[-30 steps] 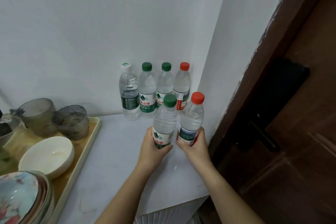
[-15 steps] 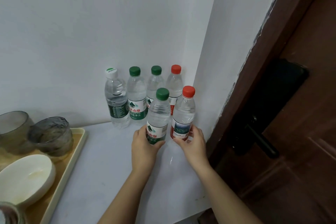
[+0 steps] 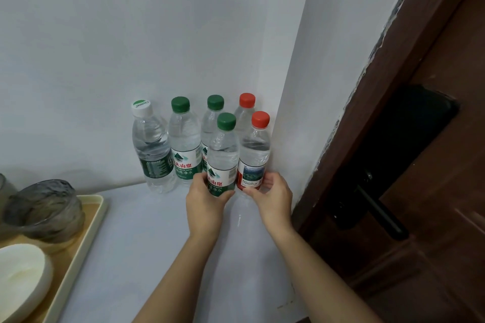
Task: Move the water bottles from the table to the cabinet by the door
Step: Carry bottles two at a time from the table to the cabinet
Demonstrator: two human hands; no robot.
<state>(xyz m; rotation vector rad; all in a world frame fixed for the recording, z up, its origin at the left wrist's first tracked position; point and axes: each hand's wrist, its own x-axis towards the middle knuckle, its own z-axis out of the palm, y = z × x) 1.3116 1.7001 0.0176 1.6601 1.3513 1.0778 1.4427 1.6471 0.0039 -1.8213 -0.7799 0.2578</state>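
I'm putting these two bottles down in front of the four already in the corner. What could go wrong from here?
1. The left hand grips the green-capped bottle close in front of the back row; a nudge could topple those bottles.
2. The right hand holds the red-capped bottle tight beside the wall, so its fingers may catch and tip it on release.

Bare left hand, bare right hand
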